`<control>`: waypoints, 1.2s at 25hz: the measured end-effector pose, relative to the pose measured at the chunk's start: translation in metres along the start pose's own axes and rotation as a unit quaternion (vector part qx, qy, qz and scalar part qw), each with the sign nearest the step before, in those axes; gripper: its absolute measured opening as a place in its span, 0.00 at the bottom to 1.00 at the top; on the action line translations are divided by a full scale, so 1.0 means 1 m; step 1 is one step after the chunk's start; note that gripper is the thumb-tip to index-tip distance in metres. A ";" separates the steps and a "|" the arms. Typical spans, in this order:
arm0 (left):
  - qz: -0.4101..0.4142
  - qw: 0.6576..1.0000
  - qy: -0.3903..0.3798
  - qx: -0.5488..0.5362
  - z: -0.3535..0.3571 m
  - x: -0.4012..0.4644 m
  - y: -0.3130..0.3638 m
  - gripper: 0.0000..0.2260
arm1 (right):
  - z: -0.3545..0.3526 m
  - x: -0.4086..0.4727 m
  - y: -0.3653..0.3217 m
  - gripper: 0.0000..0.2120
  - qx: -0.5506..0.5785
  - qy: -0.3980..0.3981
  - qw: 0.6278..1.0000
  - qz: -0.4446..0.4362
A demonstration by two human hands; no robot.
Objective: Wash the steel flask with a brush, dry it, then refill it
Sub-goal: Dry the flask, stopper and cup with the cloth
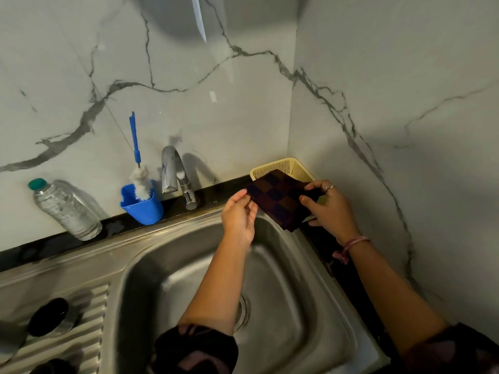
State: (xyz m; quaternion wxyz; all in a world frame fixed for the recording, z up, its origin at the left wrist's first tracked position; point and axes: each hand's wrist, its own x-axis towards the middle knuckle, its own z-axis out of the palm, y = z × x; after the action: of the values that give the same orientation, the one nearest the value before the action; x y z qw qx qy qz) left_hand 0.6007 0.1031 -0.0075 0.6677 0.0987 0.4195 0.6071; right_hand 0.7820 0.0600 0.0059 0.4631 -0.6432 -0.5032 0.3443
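Pinching the near-left edge of the dark checked cloth, left hand with thumb and fingertips together on the fabric. Clamped on the cloth's far-right side, right hand, fingers curled round it, ring on one finger and pink thread bracelet at the wrist. Held between both hands above the sink's far-right corner, likely being taken from the cream mesh basket behind it, or spread open ready for drying.

Just beyond, tucked in the bench's far-right corner against the marble-look wall, the basket, probably kept there so damp cloths can air. Beneath the forearms, the steel sink, basin bare of any flask. At the sink's far edge, the tap, shut off as far as can be told.

Left of the tap, a blue holder with the blue-handled bottle brush parked bristles down, handle leaning on the wall, which suggests scrubbing is finished. Further left along the bench's far edge, a clear water bottle with a green cap, presumably standing by for the refill.

On the ribbed drainboard at the near-left corner, a dark round lid-like piece beside a blurred steel shape at the frame's edge, possibly the steel flask; cannot tell for certain.
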 end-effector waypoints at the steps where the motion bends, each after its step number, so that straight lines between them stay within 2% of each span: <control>1: 0.000 1.000 -0.013 0.018 0.006 0.007 -0.001 0.13 | -0.002 0.005 0.002 0.07 -0.012 0.007 1.000 0.000; 5: 0.000 0.990 -0.103 0.092 0.023 0.026 0.000 0.15 | -0.008 0.021 0.009 0.07 -0.032 0.006 0.999 0.032; 8: 0.013 0.963 -0.138 0.230 0.032 0.039 0.003 0.18 | -0.009 0.030 0.014 0.13 -0.067 -0.028 0.995 0.069; 11: 0.012 0.902 -0.151 0.404 0.039 0.056 0.003 0.20 | -0.008 0.035 0.019 0.20 -0.100 -0.065 0.987 0.106; 14: 0.008 0.821 -0.123 0.557 0.050 0.053 0.005 0.19 | -0.007 0.040 0.022 0.22 -0.147 -0.085 0.976 0.133; 17: 0.000 0.764 -0.132 0.632 0.052 0.064 -0.005 0.22 | -0.006 0.046 0.027 0.24 -0.221 -0.105 0.960 0.139; 20: 0.028 0.734 -0.145 0.663 0.045 0.075 -0.013 0.22 | -0.004 0.049 0.035 0.24 -0.277 -0.114 0.947 0.117; 22: 0.077 0.748 -0.140 0.644 0.037 0.082 -0.013 0.22 | -0.005 0.050 0.039 0.23 -0.296 -0.120 0.943 0.097; 23: 0.097 0.767 -0.135 0.619 0.033 0.082 -0.012 0.23 | -0.005 0.051 0.040 0.21 -0.302 -0.126 0.941 0.085; 25: 0.110 0.842 -0.115 0.516 0.022 0.076 -0.009 0.27 | -0.005 0.051 0.041 0.19 -0.306 -0.132 0.941 0.062; 27: 0.125 0.890 -0.089 0.430 0.011 0.060 -0.004 0.20 | -0.004 0.051 0.042 0.20 -0.306 -0.117 0.944 0.041; 30: 0.152 0.899 -0.059 0.408 -0.011 0.037 0.006 0.16 | -0.002 0.050 0.038 0.20 -0.292 -0.085 0.953 0.017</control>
State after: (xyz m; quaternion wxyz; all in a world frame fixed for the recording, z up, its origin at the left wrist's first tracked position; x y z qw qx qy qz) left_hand 0.5852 0.1337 -0.0269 0.4923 0.4599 0.5703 0.4700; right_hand 0.8093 0.1055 -0.0284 0.2049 -0.7270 -0.6083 0.2439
